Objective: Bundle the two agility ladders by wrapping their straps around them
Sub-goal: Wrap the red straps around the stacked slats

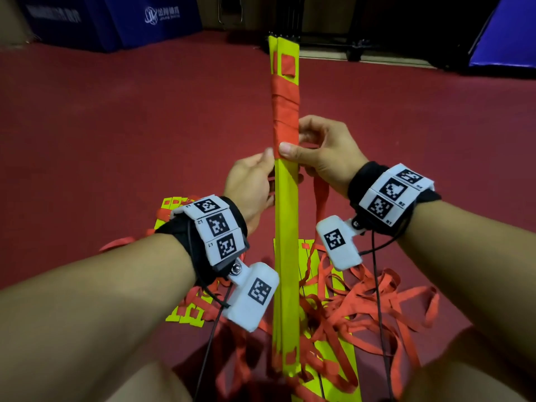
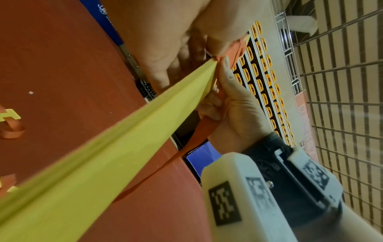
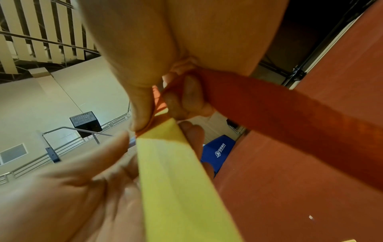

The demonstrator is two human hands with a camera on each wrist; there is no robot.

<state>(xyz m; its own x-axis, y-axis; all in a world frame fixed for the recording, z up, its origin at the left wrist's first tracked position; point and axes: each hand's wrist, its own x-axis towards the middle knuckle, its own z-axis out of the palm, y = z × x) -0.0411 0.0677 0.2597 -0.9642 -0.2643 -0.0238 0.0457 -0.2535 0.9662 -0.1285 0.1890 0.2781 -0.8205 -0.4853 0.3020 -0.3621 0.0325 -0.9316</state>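
Observation:
A stack of yellow ladder rungs (image 1: 287,216) stands on end in front of me, its upper part wound with a red strap (image 1: 285,111). My right hand (image 1: 319,149) holds it at the lower edge of the winding, thumb pressed on the front, fingers curled round the loose strap tail (image 1: 320,198) that hangs down. My left hand (image 1: 252,181) grips the stack from the left, just below. The right wrist view shows the strap tail (image 3: 279,117) running out of the curled fingers (image 3: 186,98) beside the rungs (image 3: 176,172).
More yellow rungs (image 1: 191,311) and a tangle of red straps (image 1: 362,300) lie on the red floor (image 1: 116,126) near my knees. Blue padded blocks (image 1: 130,21) stand at the back left, a blue mat (image 1: 507,36) at the back right.

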